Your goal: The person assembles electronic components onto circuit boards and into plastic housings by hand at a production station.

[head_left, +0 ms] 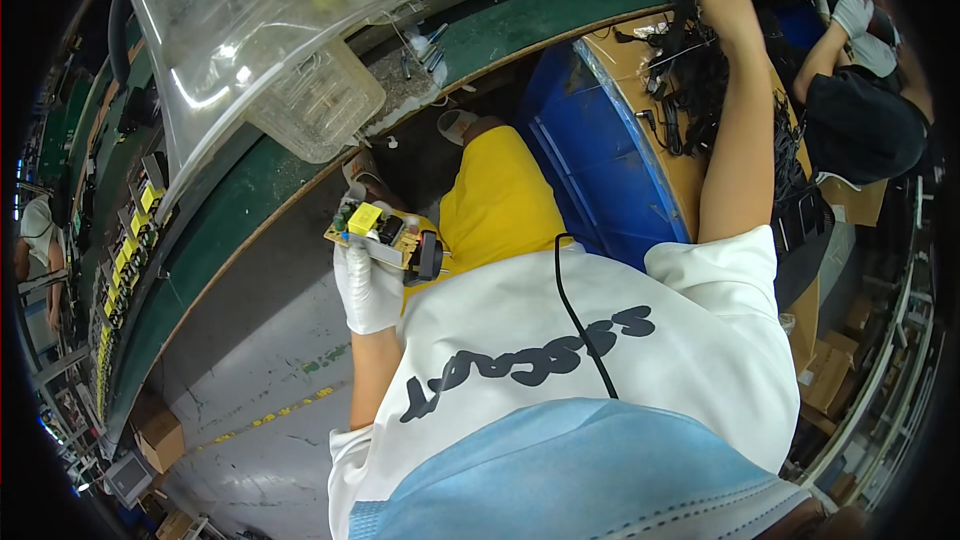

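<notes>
My left hand [366, 285], in a white glove, holds a small power-supply circuit board [378, 232] in front of my body. The board carries a yellow-wrapped transformer, green and dark parts and a black block at its right end. Far out to the right, my bare right hand [715, 0] is raised above a heap of black cables [705, 90] with plugs. Its fingers are curled together near dark cable strands; what lies between them is too small to make out. The cables rest on brown cardboard [625, 60] over a blue bin [600, 155].
A clear plastic hood [260, 30] hangs over the green bench [230, 210] at left. Rows of similar boards [125, 260] line a conveyor. Small metal tools [425, 48] lie on the bench edge. A co-worker in black [865, 125] with a gloved hand is at far right.
</notes>
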`<action>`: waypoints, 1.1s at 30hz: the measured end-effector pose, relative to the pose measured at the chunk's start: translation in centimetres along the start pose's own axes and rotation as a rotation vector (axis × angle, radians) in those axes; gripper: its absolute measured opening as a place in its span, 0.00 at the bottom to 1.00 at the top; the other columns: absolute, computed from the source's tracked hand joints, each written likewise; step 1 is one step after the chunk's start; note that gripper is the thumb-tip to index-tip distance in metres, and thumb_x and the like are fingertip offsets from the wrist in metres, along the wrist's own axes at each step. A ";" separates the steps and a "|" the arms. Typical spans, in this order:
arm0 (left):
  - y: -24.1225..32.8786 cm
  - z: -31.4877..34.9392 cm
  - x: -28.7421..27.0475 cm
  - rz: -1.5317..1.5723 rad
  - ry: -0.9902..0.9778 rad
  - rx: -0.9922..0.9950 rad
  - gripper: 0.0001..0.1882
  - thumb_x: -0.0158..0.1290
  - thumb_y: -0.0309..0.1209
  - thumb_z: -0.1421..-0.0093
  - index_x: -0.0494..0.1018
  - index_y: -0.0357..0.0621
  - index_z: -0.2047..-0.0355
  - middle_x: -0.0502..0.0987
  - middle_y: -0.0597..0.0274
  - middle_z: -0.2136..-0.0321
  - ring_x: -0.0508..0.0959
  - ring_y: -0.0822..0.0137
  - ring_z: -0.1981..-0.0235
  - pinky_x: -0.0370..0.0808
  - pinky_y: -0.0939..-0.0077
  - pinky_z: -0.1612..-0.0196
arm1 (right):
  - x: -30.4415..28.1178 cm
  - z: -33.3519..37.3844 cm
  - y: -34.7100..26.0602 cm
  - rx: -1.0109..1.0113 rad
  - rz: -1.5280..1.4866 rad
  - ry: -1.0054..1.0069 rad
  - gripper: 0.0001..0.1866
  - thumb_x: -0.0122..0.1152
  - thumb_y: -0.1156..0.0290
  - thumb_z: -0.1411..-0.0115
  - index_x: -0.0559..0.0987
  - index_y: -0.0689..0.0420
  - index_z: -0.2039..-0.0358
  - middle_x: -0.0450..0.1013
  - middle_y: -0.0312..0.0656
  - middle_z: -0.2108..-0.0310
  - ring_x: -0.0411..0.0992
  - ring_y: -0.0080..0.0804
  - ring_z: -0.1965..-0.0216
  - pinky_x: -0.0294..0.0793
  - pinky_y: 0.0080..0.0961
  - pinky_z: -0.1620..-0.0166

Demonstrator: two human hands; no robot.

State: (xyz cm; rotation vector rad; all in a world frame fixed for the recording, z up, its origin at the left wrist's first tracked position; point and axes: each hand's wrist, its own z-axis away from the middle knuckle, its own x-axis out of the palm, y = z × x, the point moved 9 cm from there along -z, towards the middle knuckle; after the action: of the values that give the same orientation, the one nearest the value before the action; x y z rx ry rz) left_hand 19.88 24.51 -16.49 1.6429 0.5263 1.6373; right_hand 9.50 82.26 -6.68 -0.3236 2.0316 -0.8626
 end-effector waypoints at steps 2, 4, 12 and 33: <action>-0.4 0.2 0.0 0.002 0.010 -0.011 0.42 0.63 0.47 0.45 0.57 0.39 0.39 0.73 0.54 0.54 0.77 0.54 0.55 0.76 0.59 0.49 | -1.7 1.5 -4.8 0.100 -0.227 -0.061 0.18 0.58 0.63 0.37 0.78 0.62 0.52 0.72 0.29 0.70 0.62 0.13 0.78 0.61 0.14 0.75; -0.7 0.1 0.8 -0.040 -0.003 -0.051 0.44 0.64 0.48 0.47 0.56 0.38 0.39 0.74 0.52 0.55 0.78 0.54 0.56 0.76 0.59 0.50 | -3.4 2.9 -8.3 0.065 -0.371 -0.089 0.18 0.58 0.63 0.36 0.77 0.61 0.51 0.69 0.28 0.73 0.57 0.10 0.79 0.56 0.12 0.77; -0.9 0.2 1.1 -0.105 -0.064 -0.099 0.48 0.67 0.48 0.51 0.57 0.33 0.40 0.74 0.48 0.54 0.79 0.53 0.57 0.77 0.60 0.52 | -0.7 11.7 -22.5 -0.047 -0.575 -0.490 0.13 0.56 0.69 0.35 0.76 0.62 0.53 0.68 0.28 0.73 0.55 0.08 0.80 0.50 0.09 0.79; 3.0 -1.2 4.9 -0.302 -0.014 0.002 0.41 0.66 0.17 0.53 0.59 0.35 0.40 0.73 0.55 0.51 0.75 0.64 0.51 0.77 0.70 0.49 | 13.0 24.7 -30.7 -0.391 -0.666 -0.620 0.05 0.66 0.81 0.45 0.77 0.65 0.68 0.73 0.34 0.76 0.62 0.11 0.80 0.57 0.10 0.79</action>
State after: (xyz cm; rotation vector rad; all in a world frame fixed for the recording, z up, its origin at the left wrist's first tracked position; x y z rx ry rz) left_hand 18.52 26.47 -11.12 1.4927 0.7307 1.4022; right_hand 19.13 42.09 -3.02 -1.3614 1.4838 -0.6157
